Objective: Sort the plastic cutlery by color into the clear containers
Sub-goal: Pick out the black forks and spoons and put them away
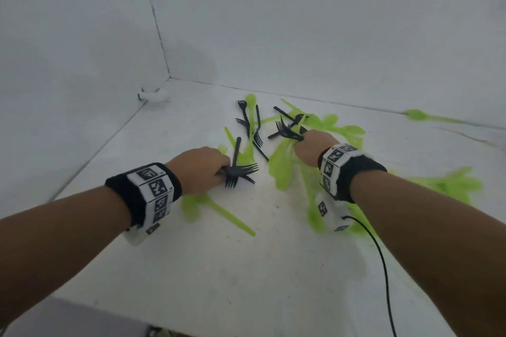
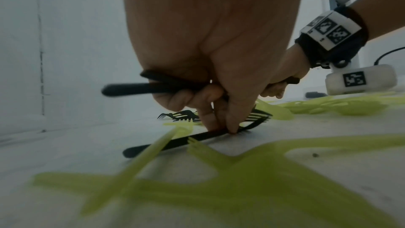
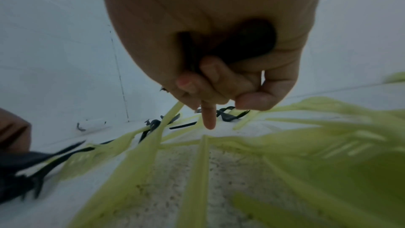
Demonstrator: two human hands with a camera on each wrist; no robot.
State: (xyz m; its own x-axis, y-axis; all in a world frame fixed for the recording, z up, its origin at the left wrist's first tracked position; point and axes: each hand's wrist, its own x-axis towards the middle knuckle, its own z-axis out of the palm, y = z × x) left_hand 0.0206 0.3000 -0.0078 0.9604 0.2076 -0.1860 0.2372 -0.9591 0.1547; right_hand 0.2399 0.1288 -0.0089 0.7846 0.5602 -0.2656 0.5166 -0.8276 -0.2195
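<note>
You are working in a corner: one white wall runs just beyond the cutlery past your fingertips, another stands off to the outside of your left hand [image 1: 198, 169]. The white table [image 1: 191, 268] lies bare back toward your forearms.

Your left hand is curled around a bundle of black forks [image 1: 238, 171], with handles sticking out past the little-finger side; its thumb and forefinger tips [image 2: 232, 127] press down on one more black fork [image 2: 175, 143] lying flat on the table. A green fork [image 2: 153, 148] crosses that fork's handle.

Your right hand [image 1: 310, 148] is closed around another clutch of black forks [image 1: 287, 128], tines fanning out beyond the knuckles; in the right wrist view one finger [image 3: 208, 117] points straight down, just above the table.

Loose black forks [image 1: 250, 123] lie between your two sets of fingertips. Green cutlery [image 1: 282, 164] is strewn under and around your right hand.
</note>
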